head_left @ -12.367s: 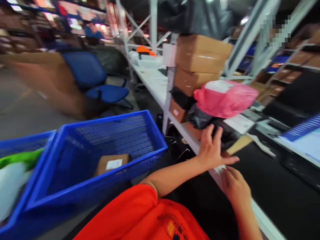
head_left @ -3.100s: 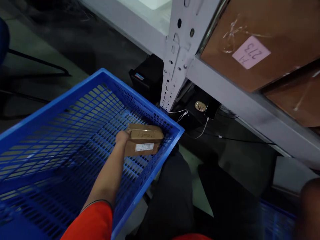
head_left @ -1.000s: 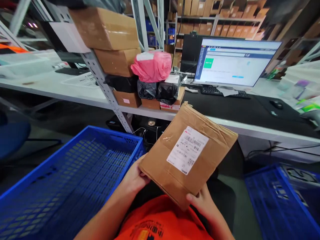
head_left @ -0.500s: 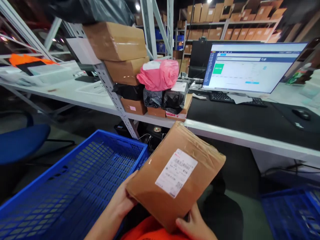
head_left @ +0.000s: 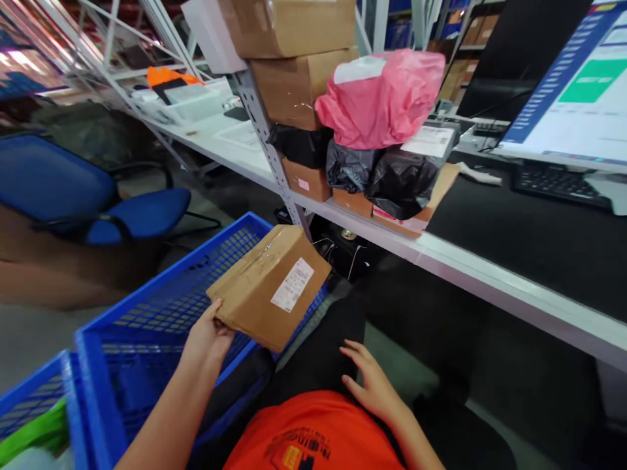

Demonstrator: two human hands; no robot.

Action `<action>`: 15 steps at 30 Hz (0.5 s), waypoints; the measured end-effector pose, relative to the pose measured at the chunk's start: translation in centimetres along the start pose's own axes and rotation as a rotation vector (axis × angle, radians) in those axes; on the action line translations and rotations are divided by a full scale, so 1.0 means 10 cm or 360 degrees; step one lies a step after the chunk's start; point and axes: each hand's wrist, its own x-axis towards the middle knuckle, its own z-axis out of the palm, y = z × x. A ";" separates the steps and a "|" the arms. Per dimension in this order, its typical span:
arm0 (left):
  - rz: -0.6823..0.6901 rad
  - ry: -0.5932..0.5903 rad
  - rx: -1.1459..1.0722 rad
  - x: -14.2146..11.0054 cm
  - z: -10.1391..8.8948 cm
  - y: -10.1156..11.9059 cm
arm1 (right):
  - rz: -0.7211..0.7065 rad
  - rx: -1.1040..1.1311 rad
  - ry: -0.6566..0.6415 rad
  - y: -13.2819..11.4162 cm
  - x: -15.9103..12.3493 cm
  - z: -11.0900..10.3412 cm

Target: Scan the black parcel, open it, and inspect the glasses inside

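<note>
My left hand (head_left: 211, 336) grips the lower left corner of a brown cardboard box (head_left: 255, 294), which is tilted over the near right side of a blue plastic crate (head_left: 142, 313). A white shipping label (head_left: 292, 284) shows on the box's right-hand face, and clear tape runs over its top. Apart from the box, my right hand (head_left: 365, 378) is open above my lap, with its fingers spread and nothing in them.
Stacked boxes (head_left: 289, 85), a pink plastic-wrapped parcel (head_left: 382, 98) and black-wrapped parcels (head_left: 404, 179) stand at the desk edge (head_left: 490, 267). A monitor (head_left: 578, 91) and keyboard (head_left: 563, 186) are to the right. A blue chair (head_left: 142, 212) stands left, beyond the crate. Another crate (head_left: 36, 391) holds green material.
The box has moved left, from in front of me to over the blue crate. My right hand has let go of it, while my left hand keeps hold. The view has turned left.
</note>
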 end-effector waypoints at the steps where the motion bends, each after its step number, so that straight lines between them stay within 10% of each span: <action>1: 0.0010 0.0028 -0.0060 0.08 0.07 0.00 | 0.0066 -0.0045 0.0002 0.11 -0.04 -0.02; 9: -0.0214 0.0061 -0.0342 0.62 0.68 -0.02 | 0.0452 -0.0470 0.0055 0.97 -0.39 -0.40; 15: -0.0504 0.0045 -0.0328 0.74 1.04 -0.37 | 0.0717 -0.0889 -0.0181 1.01 -0.16 -0.82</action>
